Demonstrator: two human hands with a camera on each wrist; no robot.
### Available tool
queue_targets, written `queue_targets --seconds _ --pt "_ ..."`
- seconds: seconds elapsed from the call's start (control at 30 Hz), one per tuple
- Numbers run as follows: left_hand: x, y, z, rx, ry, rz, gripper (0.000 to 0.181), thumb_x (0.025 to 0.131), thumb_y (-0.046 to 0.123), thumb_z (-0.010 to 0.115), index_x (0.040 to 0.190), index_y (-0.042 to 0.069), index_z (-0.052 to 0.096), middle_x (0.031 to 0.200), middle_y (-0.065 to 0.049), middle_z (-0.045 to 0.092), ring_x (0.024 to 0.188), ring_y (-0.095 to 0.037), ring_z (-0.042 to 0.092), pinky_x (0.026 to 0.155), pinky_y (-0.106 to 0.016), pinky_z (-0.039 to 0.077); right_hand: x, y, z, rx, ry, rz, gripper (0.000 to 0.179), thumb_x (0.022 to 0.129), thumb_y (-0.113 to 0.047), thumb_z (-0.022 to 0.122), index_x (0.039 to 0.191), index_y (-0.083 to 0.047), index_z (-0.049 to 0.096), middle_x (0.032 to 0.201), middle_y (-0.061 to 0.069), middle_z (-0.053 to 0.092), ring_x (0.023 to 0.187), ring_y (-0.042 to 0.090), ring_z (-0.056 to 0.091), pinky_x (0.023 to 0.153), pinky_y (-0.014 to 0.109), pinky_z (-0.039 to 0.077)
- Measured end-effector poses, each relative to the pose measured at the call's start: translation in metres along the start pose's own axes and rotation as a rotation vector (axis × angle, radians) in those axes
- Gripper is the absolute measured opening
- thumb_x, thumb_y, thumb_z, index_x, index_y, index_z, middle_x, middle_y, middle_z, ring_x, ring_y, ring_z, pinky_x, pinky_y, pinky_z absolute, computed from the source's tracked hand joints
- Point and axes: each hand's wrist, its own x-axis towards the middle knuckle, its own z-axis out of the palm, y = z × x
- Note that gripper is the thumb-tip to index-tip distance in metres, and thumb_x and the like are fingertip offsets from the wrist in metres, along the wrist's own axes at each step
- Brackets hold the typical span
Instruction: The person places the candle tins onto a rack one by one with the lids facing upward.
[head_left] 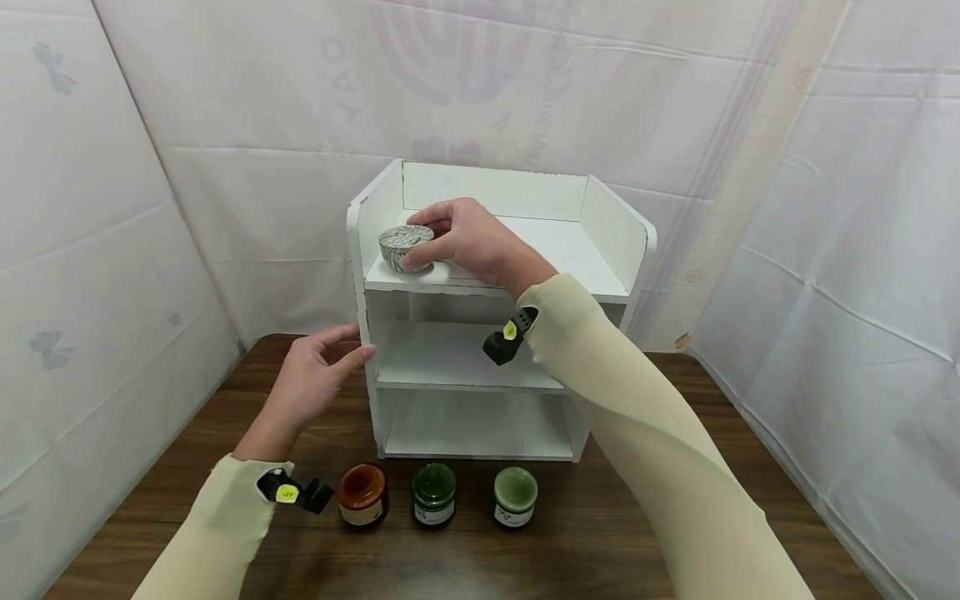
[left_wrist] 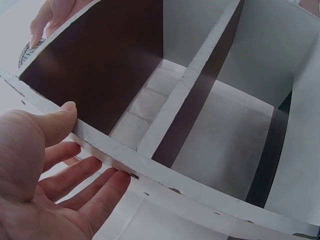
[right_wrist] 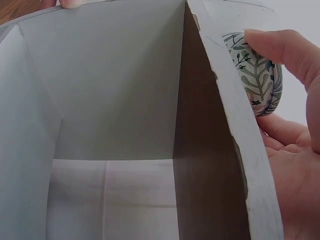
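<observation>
My right hand [head_left: 480,237] holds a small round patterned tin [head_left: 401,247] at the front left of the white shelf's [head_left: 540,237] top board. In the right wrist view its leaf-and-flower side [right_wrist: 255,75] shows between thumb and fingers, partly behind the board's edge. Lower down, my left hand [head_left: 315,371] grips the shelf's left side panel. The left wrist view shows that thumb [left_wrist: 65,117] over the panel's front edge and the fingers [left_wrist: 95,185] against its outer face.
In front of the shelf, a row of jars stands on the dark wood table [head_left: 585,542]: an orange-brown jar [head_left: 362,496], a dark green jar [head_left: 433,493] and a pale green jar [head_left: 515,497]. White printed sheets [head_left: 285,125] hang behind and at both sides.
</observation>
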Motion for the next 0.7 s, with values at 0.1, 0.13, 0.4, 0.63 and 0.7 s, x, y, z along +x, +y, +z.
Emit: queue_targets --seconds 0.1,0.13,0.4,0.63,0.7 --pt "0.0001 0.0002 -0.0002 -0.001 0.001 0.0 0.056 0.099 0.046 0.067 0.145 0.015 0.06 0.136 -0.012 0.067 0.122 -0.028 0.064 0.088 -0.019 0.052 0.0004 -0.0008 0.0005 -0.012 -0.004 -0.001 0.058 0.077 -0.017 0.089 0.131 -0.011 0.068 0.113 0.004 0.074 0.103 0.014 0.064 0.092 0.021 0.049" --pt "0.0001 0.0001 -0.0001 0.0 0.001 0.0 0.056 0.099 0.046 0.067 0.145 0.015 0.06 0.136 -0.012 0.067 0.122 -0.028 0.064 0.089 -0.02 0.052 0.0004 -0.0011 0.0006 -0.018 -0.004 0.0 0.058 0.077 -0.018 0.089 0.132 -0.011 0.068 0.113 0.004 0.074 0.103 0.014 0.064 0.092 0.021 0.049" --pt "0.0006 -0.0005 0.001 -0.006 0.003 0.008 0.055 0.099 0.044 0.068 0.144 0.014 0.06 0.135 -0.013 0.068 0.12 -0.03 0.064 0.086 -0.016 0.052 -0.0002 -0.0008 0.0004 -0.05 0.004 0.013 0.059 0.077 -0.02 0.089 0.132 -0.013 0.069 0.115 0.001 0.074 0.104 0.012 0.063 0.094 0.021 0.048" --pt "0.0007 -0.0009 0.0012 -0.013 0.003 0.009 0.055 0.099 0.044 0.068 0.144 0.013 0.061 0.135 -0.013 0.068 0.12 -0.029 0.064 0.084 -0.013 0.052 -0.0004 -0.0014 0.0008 -0.062 0.008 0.024 0.058 0.077 -0.021 0.089 0.131 -0.014 0.069 0.117 0.0 0.074 0.107 0.012 0.062 0.096 0.022 0.047" --pt "0.0007 -0.0009 0.0008 -0.014 0.002 0.008 0.055 0.099 0.044 0.068 0.144 0.013 0.06 0.135 -0.013 0.068 0.12 -0.029 0.065 0.085 -0.014 0.052 -0.0002 -0.0018 0.0009 -0.067 0.008 0.029 0.058 0.077 -0.021 0.09 0.131 -0.015 0.069 0.117 0.0 0.073 0.107 0.012 0.062 0.096 0.022 0.046"
